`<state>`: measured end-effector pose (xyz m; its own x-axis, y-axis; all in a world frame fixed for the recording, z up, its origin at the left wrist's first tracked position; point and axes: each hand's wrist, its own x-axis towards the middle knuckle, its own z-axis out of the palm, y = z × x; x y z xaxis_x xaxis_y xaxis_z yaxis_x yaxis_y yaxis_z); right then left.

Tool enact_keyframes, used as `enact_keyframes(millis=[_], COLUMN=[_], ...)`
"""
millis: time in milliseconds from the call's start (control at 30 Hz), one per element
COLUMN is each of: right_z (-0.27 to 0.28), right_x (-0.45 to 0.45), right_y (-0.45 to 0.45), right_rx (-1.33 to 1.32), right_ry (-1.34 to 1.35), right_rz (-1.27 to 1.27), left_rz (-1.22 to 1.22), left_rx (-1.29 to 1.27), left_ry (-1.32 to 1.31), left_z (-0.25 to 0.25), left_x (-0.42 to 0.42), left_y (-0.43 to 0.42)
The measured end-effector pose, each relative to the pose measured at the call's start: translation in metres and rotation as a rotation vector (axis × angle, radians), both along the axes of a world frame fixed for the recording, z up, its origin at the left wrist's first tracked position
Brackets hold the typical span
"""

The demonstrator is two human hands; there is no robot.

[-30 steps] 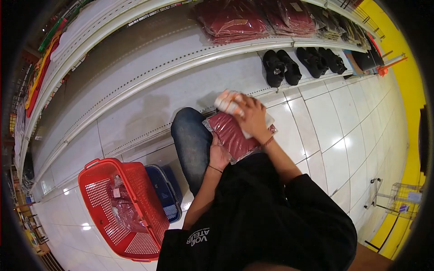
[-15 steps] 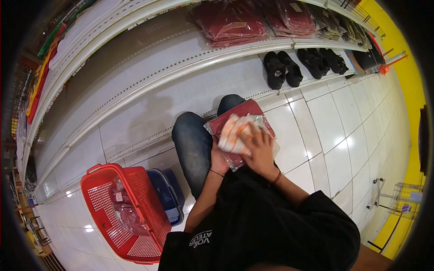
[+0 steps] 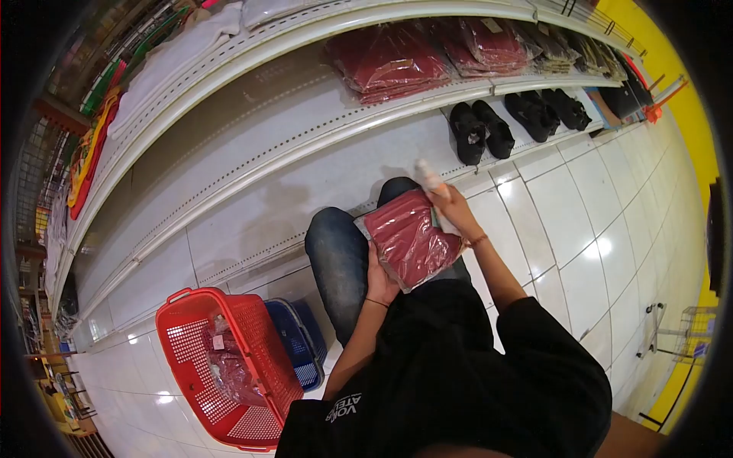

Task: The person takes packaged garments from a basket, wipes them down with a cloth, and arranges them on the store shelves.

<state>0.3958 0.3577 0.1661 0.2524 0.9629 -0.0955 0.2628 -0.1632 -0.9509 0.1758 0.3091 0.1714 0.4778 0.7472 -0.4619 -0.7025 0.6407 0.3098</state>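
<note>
A folded maroon garment in a clear plastic bag (image 3: 412, 238) lies over my lap, its wrap shining and creased. My left hand (image 3: 381, 276) grips its near-left edge, with some fingers hidden beneath the package. At the package's upper right, my right hand (image 3: 456, 213) is closed around a white and orange cloth (image 3: 432, 182). One end of the cloth sticks out past the fingers, slightly blurred, while more of it hangs below the hand beside the package.
A red basket (image 3: 229, 366) with a bagged maroon garment (image 3: 233, 370) stands at lower left, against a blue basket (image 3: 301, 343). Ahead, a white shelf (image 3: 290, 145) carries bagged maroon garments (image 3: 389, 61). Black shoes (image 3: 481, 133) sit on the lower shelf. White tiles (image 3: 565, 206) extend right.
My right hand has moved off the package's top face to its upper right, taking the cloth along. More of the maroon garment shows. My left hand still holds the package.
</note>
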Motion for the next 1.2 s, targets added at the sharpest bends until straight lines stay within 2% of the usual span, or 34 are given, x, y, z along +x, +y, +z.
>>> enact_keyframes(millis=[33, 67, 133, 167, 200, 233, 267, 300, 367, 433, 500, 567, 633, 667, 700, 733, 800, 833, 900, 967, 1000, 1067, 1100, 1167, 1200], right_z=[0.007, 0.007, -0.012, -0.027, -0.020, -0.014, -0.005, -0.001, 0.004, 0.004, 0.011, 0.024, 0.038, 0.046, 0.052, 0.058, 0.077, 0.073, 0.117, 0.150, 0.158, 0.166, 0.164, 0.158, 0.150], right_x=[0.007, 0.016, 0.040, 0.050, 0.048, 0.046, 0.044, 0.041, 0.036, 0.035, 0.031, 0.026, 0.017, 0.008, -0.002, -0.011, -0.023, -0.013, -0.004, 0.006, 0.013, 0.025, 0.023, 0.017, 0.022], right_y=[-0.013, -0.026, -0.059, -0.074, -0.087, -0.102, -0.109, -0.112, -0.114, -0.113, -0.112, -0.112, -0.108, -0.107, -0.103, -0.099, -0.095, -0.090, -0.086, -0.087, -0.090, -0.095, -0.096, -0.096, -0.098], right_rx=[-0.180, -0.222, -0.275, -0.284, -0.288, -0.231, -0.171, -0.177, -0.124, -0.117, -0.054, -0.023, 0.082, 0.120, 0.117, 0.160, 0.315, 0.373, 0.470, 0.592, 0.584, 0.691, 0.681, 0.595, 0.560], right_ry=[0.295, 0.434, 0.745, 0.917, 0.908, 1.054, 1.201, 1.201, 1.332, 1.325, 1.175, 1.189, 1.235, 1.167, 1.164, 0.981, 0.651, 0.627, 0.834, 0.823, 0.820, 1.001, 0.995, 0.484, 0.624], right_rz=[-0.030, -0.096, -0.195, -0.225, -0.227, -0.233, -0.239, -0.239, -0.233, -0.249, -0.246, -0.235, -0.178, -0.298, -0.284, -0.405, -0.595, -0.655, -0.615, -0.594, -0.587, -0.457, -0.461, -0.572, -0.467], left_rz=[0.045, 0.051, 0.333, 0.338, 0.278, 0.202, -0.011, -0.013, -0.282, -0.363, -0.446, -0.549, -0.483, -0.349, -0.220, -0.106, -0.029, 0.030, 0.130, 0.106, 0.114, -0.014, -0.011, -0.101, -0.134], left_rx=[-0.042, -0.034, 0.662, 0.656, 0.902, 1.150, 1.316, 1.310, 1.583, 1.557, 1.532, 1.468, 1.455, 1.402, 1.347, 1.287, 1.163, 1.115, 0.735, 0.320, 0.314, 0.159, 0.147, 0.015, -0.052], left_ry=[0.040, 0.028, 0.981, 0.972, 1.209, 1.445, 1.424, 1.425, 1.397, 1.418, 1.431, 1.590, 1.597, 1.488, 1.376, 1.290, 1.095, 0.977, 0.646, 0.133, 0.131, -0.289, -0.292, -0.169, -0.189], left_z=[0.006, 0.006, 0.002, 0.010, 0.025, 0.035, 0.038, 0.041, 0.047, 0.051, 0.058, 0.063, 0.058, 0.049, 0.045, 0.041, 0.057, 0.060, 0.074, 0.085, 0.077, 0.047, 0.037, 0.014, 0.001], left_x=[0.002, 0.004, 0.010, 0.008, 0.001, -0.006, -0.007, -0.003, 0.013, 0.026, 0.036, 0.042, 0.044, 0.043, 0.041, 0.037, 0.018, 0.009, 0.000, -0.011, -0.013, -0.013, -0.011, -0.005, -0.004], left_y=[-0.001, -0.001, -0.005, -0.005, -0.004, -0.003, -0.002, -0.004, -0.013, -0.020, -0.024, -0.027, -0.025, -0.020, -0.016, -0.011, 0.003, 0.008, 0.009, 0.011, 0.013, 0.017, 0.015, 0.009, 0.006])
